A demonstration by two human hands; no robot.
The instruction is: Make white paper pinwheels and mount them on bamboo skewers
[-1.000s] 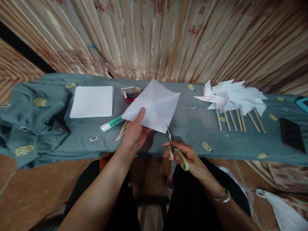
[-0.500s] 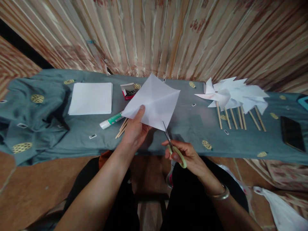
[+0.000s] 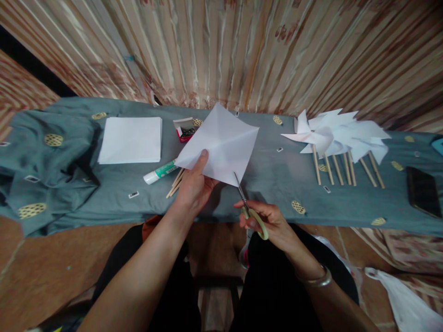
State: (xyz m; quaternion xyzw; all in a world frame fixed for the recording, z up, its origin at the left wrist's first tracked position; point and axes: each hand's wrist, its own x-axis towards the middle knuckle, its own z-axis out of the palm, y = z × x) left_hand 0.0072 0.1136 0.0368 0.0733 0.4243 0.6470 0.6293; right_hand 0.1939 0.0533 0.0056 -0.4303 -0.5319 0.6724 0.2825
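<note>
A creased square sheet of white paper (image 3: 224,140) is held up over the table, one corner toward me. My left hand (image 3: 196,184) grips its lower left edge, thumb on top and fingers underneath. In my right hand (image 3: 266,219) is a pair of scissors (image 3: 254,217) with pale green handles. The scissor blades meet the paper at its near corner, pointing up toward its middle. Beside my left hand lie a glue stick (image 3: 161,172) and several thin wooden sticks (image 3: 176,184), partly hidden by the hand and paper.
A stack of white paper (image 3: 130,140) lies at the left, with a small red box (image 3: 185,130) of dark pieces near it. Several paper pinwheels (image 3: 341,133) on sticks lie at the right, and a phone (image 3: 422,191) beyond them. A grey-green cloth (image 3: 117,207) covers the narrow table.
Hardly anything differs. The view has shifted slightly, while both hands keep their hold and the scissors stay at the paper's near corner.
</note>
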